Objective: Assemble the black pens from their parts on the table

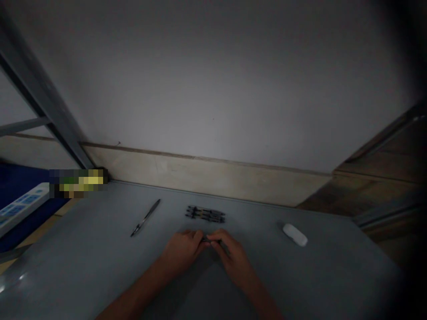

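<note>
Our left hand (183,250) and right hand (234,257) pinch a slim dark object (205,239) (seemingly pen-like) near clustered black pens (206,214); such handling apparently requires steadiness.

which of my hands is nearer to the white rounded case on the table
Your right hand. It is to the left of the white case, across a stretch of bare tabletop; your left hand is farther left, beyond the right one.

Both hands (207,249) grip something (dark, slim) (206,239).
</note>
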Motion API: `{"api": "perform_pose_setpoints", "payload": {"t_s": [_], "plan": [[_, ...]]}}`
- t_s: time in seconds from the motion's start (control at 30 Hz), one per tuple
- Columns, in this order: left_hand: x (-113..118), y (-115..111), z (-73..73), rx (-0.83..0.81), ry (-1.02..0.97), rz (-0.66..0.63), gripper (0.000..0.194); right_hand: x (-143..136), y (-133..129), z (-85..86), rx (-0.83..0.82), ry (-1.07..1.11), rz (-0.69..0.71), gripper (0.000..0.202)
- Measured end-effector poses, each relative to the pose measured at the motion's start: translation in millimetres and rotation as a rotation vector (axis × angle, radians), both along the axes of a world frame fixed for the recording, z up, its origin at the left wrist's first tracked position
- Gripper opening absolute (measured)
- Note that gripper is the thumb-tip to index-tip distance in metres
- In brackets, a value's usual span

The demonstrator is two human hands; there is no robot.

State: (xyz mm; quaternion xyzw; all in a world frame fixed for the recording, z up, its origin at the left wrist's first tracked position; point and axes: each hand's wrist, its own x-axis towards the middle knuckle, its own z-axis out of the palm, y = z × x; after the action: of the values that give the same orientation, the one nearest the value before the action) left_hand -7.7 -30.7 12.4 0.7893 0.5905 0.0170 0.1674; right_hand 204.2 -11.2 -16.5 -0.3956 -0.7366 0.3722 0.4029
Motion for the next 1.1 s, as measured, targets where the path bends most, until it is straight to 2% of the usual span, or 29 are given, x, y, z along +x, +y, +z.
{"api": "perform_pose_setpoints", "payload": {"t_s": [0.1,0.23,0.33,0.5,0.7,0.87,0.97,1.1], "plan": [[-1,0,-2.7,0.036,-0.008,-0.006,0.026,2,1,3.9,-0.106,-0.042,-0.015,0.019],[1,-1,-3.3,0.035,0.008,-0.01,0.029,1,2,7.5,-0.259,-0.056,-0.023,0.036],[4,-3,0.5,0.024,0.02,-0.016,0.029,0,3,7.5,-0.256,-0.068,-0.049,0.043],[4,-3,5.7,0.005,0.02,0.009,0.031,2,3,6.3,-0.244,-0.041,-0.056,0.031],[1,-2,3.7,0.019,-0.01,0.0,0.031,4,3,10.9,-0.213,0.017,-0.014,0.025],[1,-4,1.2,0.058,0.005,-0.041,0.032,1,0,7.0,-0.32,0.004,0.024,0.044],[2,-5,-1.0,0.085,0.006,-0.062,0.029,-1,0,3.2,-0.338,-0.018,0.001,0.051],[2,-5,-5.0,0.109,0.024,-0.05,0.03,0,0,6.5,-0.27,0.007,-0.045,0.036]]}}
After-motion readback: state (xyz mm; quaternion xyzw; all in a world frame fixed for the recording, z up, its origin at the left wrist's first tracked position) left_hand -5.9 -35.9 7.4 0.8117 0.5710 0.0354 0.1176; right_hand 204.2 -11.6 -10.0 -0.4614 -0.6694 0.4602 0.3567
